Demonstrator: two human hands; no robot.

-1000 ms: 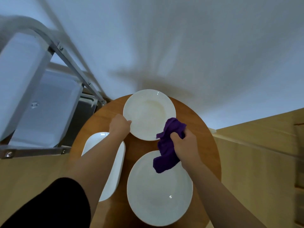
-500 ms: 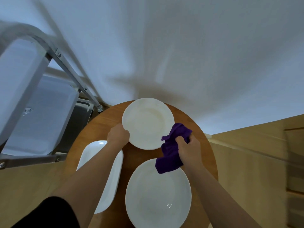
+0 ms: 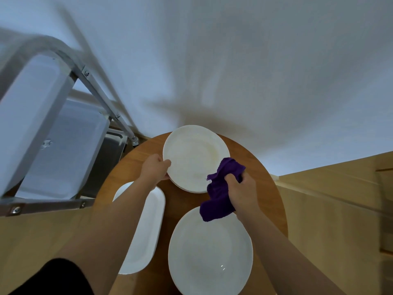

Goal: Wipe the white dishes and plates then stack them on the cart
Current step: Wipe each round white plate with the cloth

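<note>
White wall backs a round wooden table (image 3: 251, 158) bearing three white dishes, with a metal cart (image 3: 63, 133) at left. Left hand (image 3: 154, 169) grips the far plate (image 3: 195, 158) by its rim; right hand (image 3: 242, 191) clutches a purple cloth (image 3: 219, 199) between that plate and the near plate (image 3: 210, 252). An oblong dish (image 3: 146, 228) lies beside the left forearm.

Your far round white plate (image 3: 194, 157) lies tilted off the bench; large plate (image 3: 209, 251) and oblong dish (image 3: 146, 228) lie flat, nearer you.
</note>
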